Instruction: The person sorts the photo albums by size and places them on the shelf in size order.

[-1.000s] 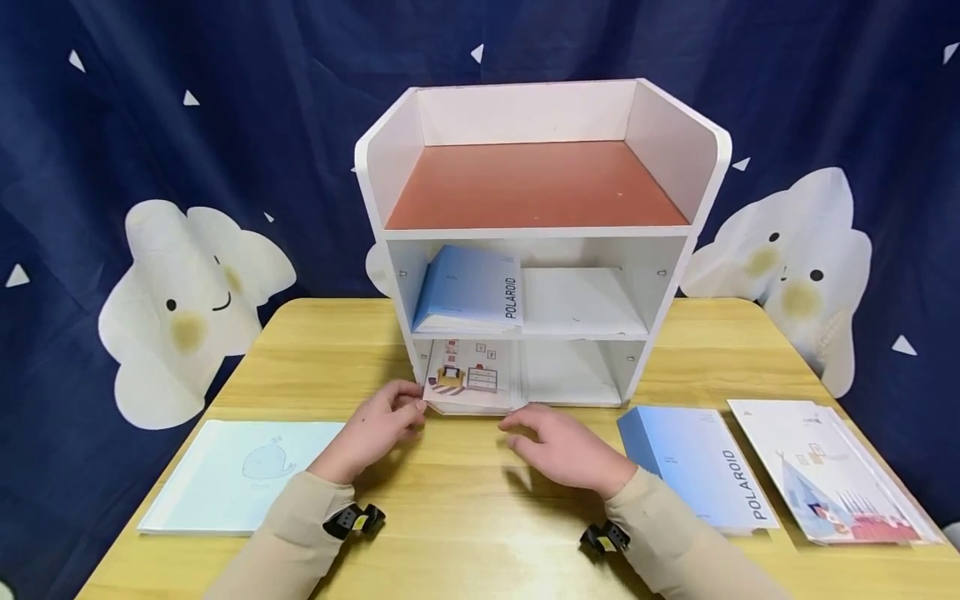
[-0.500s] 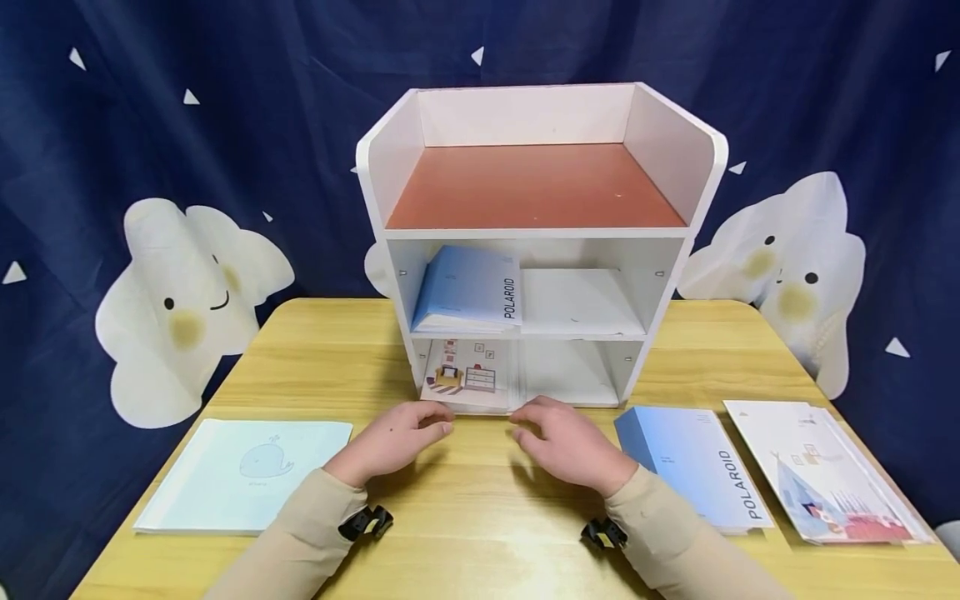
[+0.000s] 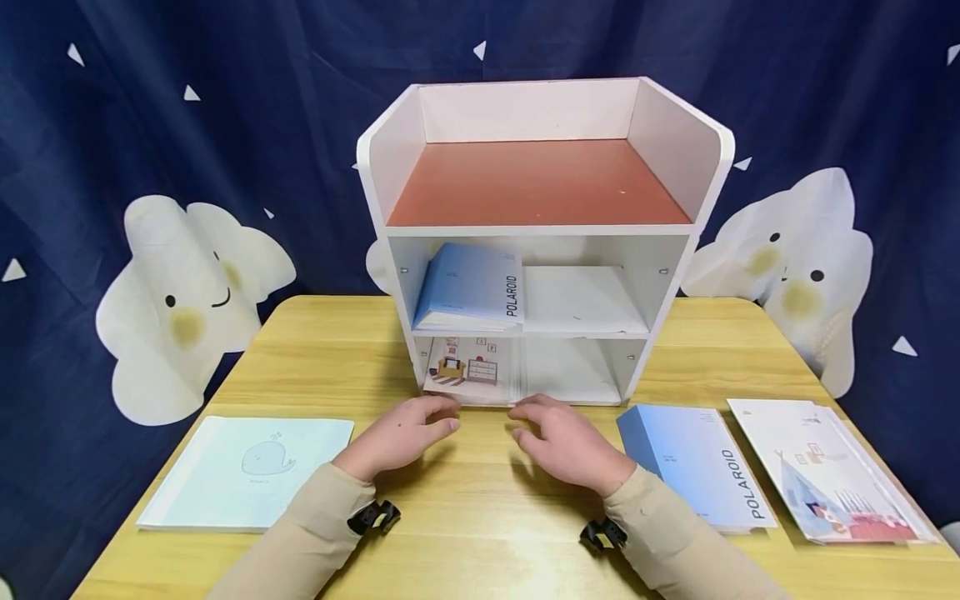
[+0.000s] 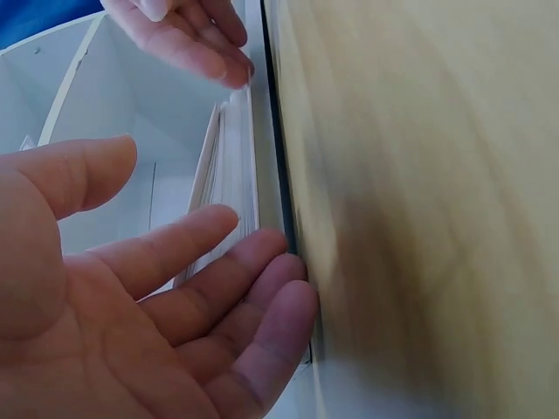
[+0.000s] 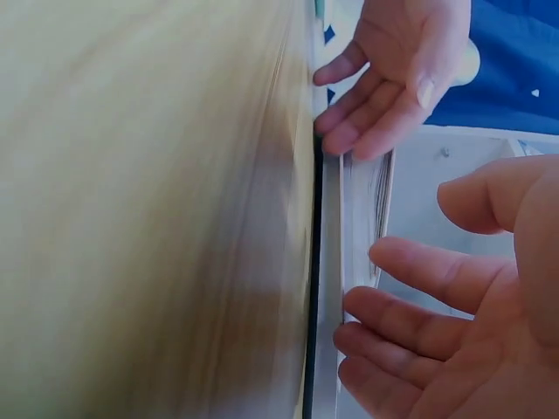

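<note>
A photo album with a room drawing on its cover (image 3: 472, 371) lies flat on the left side of the bottom shelf of a white shelf unit (image 3: 542, 232). My left hand (image 3: 401, 433) is at that shelf's front edge, its fingers loosely bent and its thumb apart. To its right, at the same edge, my right hand (image 3: 566, 442) has a similar relaxed pose. The left wrist view shows the fingers (image 4: 262, 253) by the album's page edges (image 4: 231, 166); whether they touch is unclear. Neither hand holds anything.
A blue POLAROID album (image 3: 476, 287) lies on the middle shelf's left. On the wooden table (image 3: 480, 533), a pale whale-print album (image 3: 240, 475) is at left. Another blue POLAROID album (image 3: 697, 467) and albums with a tent picture (image 3: 828, 475) are at right.
My left hand has moved right from the album's left front corner to in front of it. My right hand has shifted slightly; the album sits a little deeper in the shelf.
</note>
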The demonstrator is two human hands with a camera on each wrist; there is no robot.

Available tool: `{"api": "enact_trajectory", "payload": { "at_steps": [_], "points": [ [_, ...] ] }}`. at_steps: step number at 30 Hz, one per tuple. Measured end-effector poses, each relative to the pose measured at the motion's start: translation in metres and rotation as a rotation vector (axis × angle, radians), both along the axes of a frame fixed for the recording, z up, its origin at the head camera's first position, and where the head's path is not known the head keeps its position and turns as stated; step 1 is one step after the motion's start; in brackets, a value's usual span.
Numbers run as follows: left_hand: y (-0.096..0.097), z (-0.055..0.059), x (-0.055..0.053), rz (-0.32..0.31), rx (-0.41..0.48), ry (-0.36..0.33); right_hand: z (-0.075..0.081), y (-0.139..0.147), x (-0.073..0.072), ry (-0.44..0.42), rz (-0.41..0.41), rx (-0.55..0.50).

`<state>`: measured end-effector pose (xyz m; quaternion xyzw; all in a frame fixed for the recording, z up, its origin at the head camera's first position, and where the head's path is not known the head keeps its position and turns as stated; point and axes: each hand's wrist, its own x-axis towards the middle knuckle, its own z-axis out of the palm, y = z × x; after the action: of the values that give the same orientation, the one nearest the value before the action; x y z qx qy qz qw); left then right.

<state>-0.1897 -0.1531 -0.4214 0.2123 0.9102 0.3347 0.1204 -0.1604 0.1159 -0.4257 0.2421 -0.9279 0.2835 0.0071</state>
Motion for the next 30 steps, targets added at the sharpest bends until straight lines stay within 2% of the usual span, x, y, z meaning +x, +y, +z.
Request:
{"api": "enact_trajectory", "payload": {
  "at_steps": [8, 19, 24, 27, 30],
  "points": [
    [-0.002, 0.0, -0.002, 0.027, 0.022, -0.029, 0.0, -0.003, 0.0, -0.007, 0.074, 0.068],
    [-0.008, -0.004, -0.003, 0.035, 0.058, -0.049, 0.001, -0.005, 0.0, 0.003, 0.106, 0.101],
    [-0.002, -0.006, -0.002, -0.034, 0.118, -0.105, 0.02, 0.007, 0.01, -0.022, 0.09, 0.12],
    [0.0, -0.007, 0.001, -0.076, 0.165, -0.174, 0.035, 0.024, 0.016, -0.012, 0.058, 0.123],
    [0.001, -0.008, 0.001, -0.086, 0.22, -0.244, 0.046, 0.049, 0.019, 0.015, 0.034, 0.122]
  ]
}}
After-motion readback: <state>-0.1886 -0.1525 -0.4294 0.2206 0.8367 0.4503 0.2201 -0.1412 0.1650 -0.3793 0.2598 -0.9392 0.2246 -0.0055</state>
